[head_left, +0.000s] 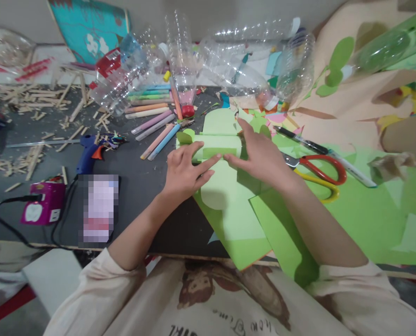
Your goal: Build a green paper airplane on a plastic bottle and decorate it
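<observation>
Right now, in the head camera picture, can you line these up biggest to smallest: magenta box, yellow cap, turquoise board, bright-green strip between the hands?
1. Turquoise board, even with its top cut off
2. Magenta box
3. Bright-green strip
4. Yellow cap

The board looks largest despite standing farther back.

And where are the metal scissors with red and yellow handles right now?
In the head view, the scissors lie right of centre, just right of the person's right hand and below the long black pen.
</observation>
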`<action>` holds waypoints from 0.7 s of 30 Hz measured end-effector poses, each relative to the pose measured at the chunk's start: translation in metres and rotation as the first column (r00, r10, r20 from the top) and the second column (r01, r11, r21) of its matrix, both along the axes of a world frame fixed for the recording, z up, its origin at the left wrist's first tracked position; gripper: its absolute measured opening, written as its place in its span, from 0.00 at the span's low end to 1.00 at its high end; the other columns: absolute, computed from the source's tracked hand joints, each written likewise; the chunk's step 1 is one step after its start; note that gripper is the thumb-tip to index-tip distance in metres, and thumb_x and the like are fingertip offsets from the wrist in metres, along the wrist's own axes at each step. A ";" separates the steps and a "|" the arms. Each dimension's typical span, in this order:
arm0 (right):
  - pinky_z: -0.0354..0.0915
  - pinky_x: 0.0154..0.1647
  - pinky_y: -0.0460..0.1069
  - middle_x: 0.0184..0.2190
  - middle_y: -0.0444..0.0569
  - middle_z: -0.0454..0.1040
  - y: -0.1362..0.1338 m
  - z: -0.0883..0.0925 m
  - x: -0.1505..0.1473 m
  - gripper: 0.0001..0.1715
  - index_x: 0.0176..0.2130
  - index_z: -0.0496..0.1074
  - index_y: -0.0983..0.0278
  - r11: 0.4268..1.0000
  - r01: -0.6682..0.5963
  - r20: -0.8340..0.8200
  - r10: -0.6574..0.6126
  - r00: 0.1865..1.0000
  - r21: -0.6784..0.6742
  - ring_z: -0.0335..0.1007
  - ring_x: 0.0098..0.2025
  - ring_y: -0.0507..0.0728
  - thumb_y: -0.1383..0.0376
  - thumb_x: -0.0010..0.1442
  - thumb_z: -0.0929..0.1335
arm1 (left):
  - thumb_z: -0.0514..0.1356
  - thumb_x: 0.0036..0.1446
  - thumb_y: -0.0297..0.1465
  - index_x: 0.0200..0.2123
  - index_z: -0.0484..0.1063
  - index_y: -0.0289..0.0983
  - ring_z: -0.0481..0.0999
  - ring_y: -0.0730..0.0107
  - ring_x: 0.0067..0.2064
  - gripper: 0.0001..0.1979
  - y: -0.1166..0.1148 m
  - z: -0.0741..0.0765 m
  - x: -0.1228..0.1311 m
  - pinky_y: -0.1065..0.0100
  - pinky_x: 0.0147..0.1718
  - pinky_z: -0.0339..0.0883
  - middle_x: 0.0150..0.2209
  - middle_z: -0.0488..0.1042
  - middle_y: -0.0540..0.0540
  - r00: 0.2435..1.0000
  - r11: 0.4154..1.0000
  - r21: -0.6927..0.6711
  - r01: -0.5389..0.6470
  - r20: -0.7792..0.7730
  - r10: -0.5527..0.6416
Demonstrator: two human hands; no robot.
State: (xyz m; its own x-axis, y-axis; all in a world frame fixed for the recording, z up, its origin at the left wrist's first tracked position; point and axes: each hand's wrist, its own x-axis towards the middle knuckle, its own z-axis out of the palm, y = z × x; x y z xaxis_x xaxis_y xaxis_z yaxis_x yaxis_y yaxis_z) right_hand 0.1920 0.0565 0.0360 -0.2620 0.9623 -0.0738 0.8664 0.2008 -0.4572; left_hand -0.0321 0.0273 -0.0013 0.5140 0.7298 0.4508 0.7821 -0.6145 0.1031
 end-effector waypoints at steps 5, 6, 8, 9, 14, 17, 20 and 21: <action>0.69 0.50 0.63 0.57 0.61 0.72 0.002 0.013 0.027 0.48 0.68 0.51 0.62 0.985 -0.114 -0.054 0.108 0.993 -0.131 0.71 0.55 0.72 0.46 0.58 0.67 | 0.49 0.69 0.39 0.54 0.75 0.49 0.69 0.58 0.52 0.18 0.000 -0.001 0.001 0.59 0.49 0.58 0.53 0.74 0.41 0.999 0.994 0.105 0.018 0.045 -0.022; 0.70 0.50 0.64 0.56 0.60 0.73 0.002 0.014 0.031 0.49 0.68 0.51 0.61 0.984 -0.123 -0.052 0.117 0.992 -0.130 0.71 0.55 0.72 0.47 0.57 0.68 | 0.50 0.69 0.38 0.53 0.75 0.48 0.69 0.59 0.51 0.17 0.000 -0.001 0.001 0.60 0.49 0.59 0.53 0.74 0.41 0.998 0.993 0.113 0.025 0.061 -0.032; 0.69 0.52 0.65 0.57 0.59 0.73 0.002 0.014 0.036 0.48 0.68 0.53 0.61 0.983 -0.139 -0.035 0.136 0.990 -0.120 0.72 0.55 0.71 0.51 0.56 0.70 | 0.50 0.69 0.36 0.52 0.75 0.47 0.70 0.59 0.51 0.17 0.002 -0.001 -0.001 0.60 0.49 0.60 0.53 0.75 0.42 0.992 0.993 0.101 0.056 0.109 -0.067; 0.69 0.53 0.65 0.57 0.59 0.73 0.003 0.014 0.038 0.45 0.67 0.55 0.61 0.983 -0.150 -0.023 0.148 0.989 -0.105 0.71 0.56 0.71 0.53 0.56 0.70 | 0.50 0.69 0.36 0.51 0.75 0.46 0.71 0.60 0.50 0.17 0.003 -0.001 -0.004 0.60 0.49 0.61 0.52 0.75 0.42 0.985 0.993 0.090 0.082 0.144 -0.094; 0.65 0.58 0.67 0.60 0.58 0.69 0.007 0.015 0.044 0.33 0.62 0.63 0.61 0.986 -0.162 0.015 0.161 0.987 0.040 0.67 0.60 0.72 0.59 0.59 0.68 | 0.44 0.70 0.37 0.45 0.75 0.41 0.74 0.62 0.48 0.20 0.018 0.000 -0.028 0.60 0.50 0.64 0.45 0.76 0.42 0.937 0.991 0.060 -0.122 0.337 0.095; 0.67 0.56 0.66 0.60 0.59 0.68 0.010 0.014 0.047 0.35 0.64 0.59 0.60 0.987 -0.103 0.020 0.101 0.995 0.126 0.67 0.60 0.71 0.60 0.60 0.67 | 0.50 0.65 0.34 0.43 0.72 0.38 0.72 0.56 0.49 0.13 0.031 0.001 -0.041 0.55 0.52 0.63 0.42 0.75 0.40 0.898 0.933 -0.116 -0.340 0.257 0.358; 0.67 0.55 0.67 0.60 0.60 0.67 0.013 0.005 0.046 0.35 0.64 0.57 0.61 0.980 -0.079 0.015 0.078 0.997 0.180 0.65 0.61 0.71 0.62 0.60 0.65 | 0.53 0.61 0.30 0.46 0.71 0.37 0.71 0.53 0.50 0.12 0.039 0.002 -0.044 0.54 0.53 0.64 0.44 0.75 0.40 0.896 0.882 -0.245 -0.403 0.093 0.435; 0.66 0.57 0.67 0.60 0.61 0.67 0.014 0.001 0.044 0.34 0.64 0.58 0.62 0.979 -0.080 0.013 0.079 0.997 0.190 0.65 0.62 0.71 0.63 0.60 0.65 | 0.54 0.60 0.29 0.48 0.71 0.37 0.71 0.53 0.51 0.14 0.040 0.003 -0.043 0.54 0.53 0.64 0.45 0.74 0.40 0.896 0.872 -0.266 -0.411 0.058 0.441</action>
